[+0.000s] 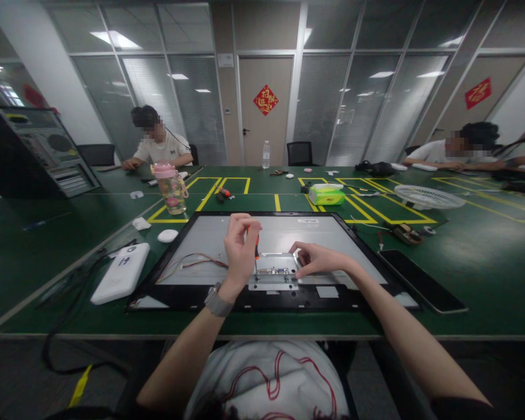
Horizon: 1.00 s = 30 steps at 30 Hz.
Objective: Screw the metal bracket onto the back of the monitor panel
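Observation:
A flat display panel (pixel 201 233) with a black frame lies on the green table, its silver back facing up. My left hand (pixel 240 248), with a watch on the wrist, is closed around an upright screwdriver (pixel 257 252) with an orange and black handle. The screwdriver's shaft points down at the left side of a metal bracket (pixel 273 286) with connectors. My right hand (pixel 317 259) is closed on the bracket's right edge, thumb and fingers on either side. Thin wires (pixel 201 256) lie on the panel left of my left hand.
A white power bank (pixel 121 274) and a pink-lidded bottle (pixel 170 189) stand or lie left. On the right are a black phone (pixel 420 280) and a white fan cover (pixel 429 197). A green tissue pack (pixel 326 195) lies beyond the panel. People sit across the table.

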Motion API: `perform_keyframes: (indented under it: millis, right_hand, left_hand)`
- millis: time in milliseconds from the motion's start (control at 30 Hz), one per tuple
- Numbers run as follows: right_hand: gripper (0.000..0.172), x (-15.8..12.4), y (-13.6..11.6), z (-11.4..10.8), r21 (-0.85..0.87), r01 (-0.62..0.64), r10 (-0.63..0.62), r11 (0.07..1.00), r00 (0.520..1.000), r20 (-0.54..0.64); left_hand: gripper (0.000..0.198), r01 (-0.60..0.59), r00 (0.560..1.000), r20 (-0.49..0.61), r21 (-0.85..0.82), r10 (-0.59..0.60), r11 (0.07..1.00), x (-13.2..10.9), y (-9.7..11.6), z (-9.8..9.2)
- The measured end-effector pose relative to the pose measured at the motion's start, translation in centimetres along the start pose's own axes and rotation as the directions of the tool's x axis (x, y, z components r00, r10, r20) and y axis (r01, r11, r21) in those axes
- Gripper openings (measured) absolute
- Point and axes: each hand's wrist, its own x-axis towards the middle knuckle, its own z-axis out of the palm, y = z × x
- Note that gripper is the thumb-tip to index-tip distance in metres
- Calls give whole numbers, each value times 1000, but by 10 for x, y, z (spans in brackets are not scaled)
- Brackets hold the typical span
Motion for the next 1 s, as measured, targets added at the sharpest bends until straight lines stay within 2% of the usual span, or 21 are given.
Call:
perform_keyframes:
  millis: [100, 200, 267, 400, 500, 633, 733, 900, 1000]
  right_hand:
    - [68, 0, 1, 0, 6, 2, -2, 1000, 1000, 2]
    - [68, 0, 1, 0, 11, -1, 1, 1000, 1000, 6]
    - [67, -1, -1, -1, 12, -7, 7, 1000, 1000, 9]
    - [67, -2, -2, -1, 21, -8, 8, 1000, 1000, 11]
    - [67, -1, 0, -1, 19, -1, 0, 1000, 1000, 8]
    - [67, 0, 1, -1, 5, 8, -8, 1000, 1000, 4]
    - [66, 0, 0, -1, 9, 11, -11, 1000, 1000, 8]
    - [67, -1, 0, -1, 24, 4, -4, 1000, 1000, 5]
    - [68, 0, 1, 0, 24, 3, -3, 1000, 1000, 4]
  left_hand:
    - [18, -40, 999, -28, 47, 42, 998, 1, 0, 1]
    - [12, 51, 999, 4, -6, -51, 999, 0, 0, 2]
    - [16, 117, 993, 25, -62, -116, 991, -1, -1, 3]
    - [27, 153, 988, 51, -97, -149, 983, -2, -2, 2]
    - [24, 109, 993, 53, -78, -105, 991, 0, -2, 0]
    - [16, -19, 999, -29, 55, 20, 998, 2, -1, 0]
    - [13, 22, 999, -31, 78, -19, 997, 2, -1, 1]
    - [29, 142, 990, 15, -29, -142, 989, 1, -3, 0]
    - [26, 85, 996, -3, 16, -85, 996, 2, -1, -1]
